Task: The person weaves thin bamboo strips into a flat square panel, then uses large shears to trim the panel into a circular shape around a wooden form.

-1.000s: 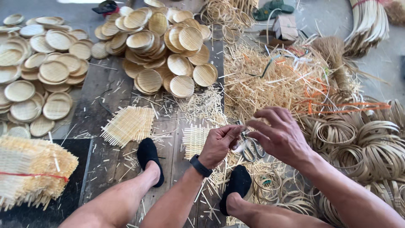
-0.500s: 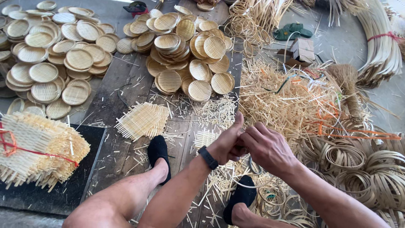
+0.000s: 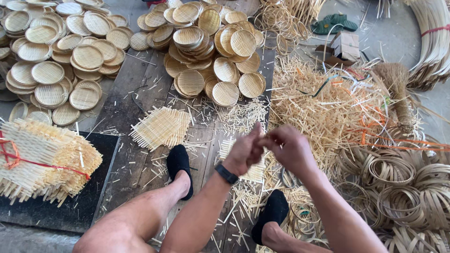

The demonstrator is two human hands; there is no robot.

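Head view: I see my left hand [image 3: 244, 151] and right hand [image 3: 289, 149] pressed together, fingers curled; whether they grip anything I cannot tell. They hover above a woven mat [image 3: 253, 171] lying between my black shoes [image 3: 179, 165].
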